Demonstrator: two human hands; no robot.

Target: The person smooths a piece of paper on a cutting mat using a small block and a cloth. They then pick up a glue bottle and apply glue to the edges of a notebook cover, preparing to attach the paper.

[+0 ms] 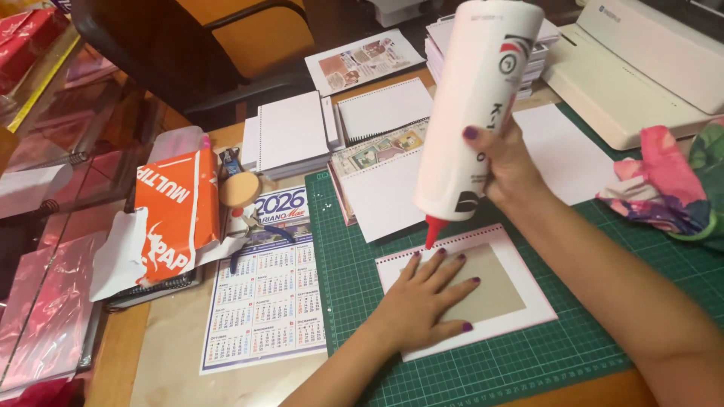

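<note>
White card [520,290]: lying on the green cutting mat [573,354], pinned flat under the left hand [430,298].
Glue bottle [471,113]: right hand [505,162] gripping it upturned, red nozzle nearing the card's top edge.
Advice: squeezing gently, keeping the bead thin.

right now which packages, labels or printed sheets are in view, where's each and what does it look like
Glue bottle: upside down in the right hand, white, red nozzle, printed label.
Paper wrapper: left of the mat, torn, orange and white.
Calendar sheet: flat beside the green cutting mat, white with blue grids.
Printed sheet: far table edge, white, small pictures.
</note>
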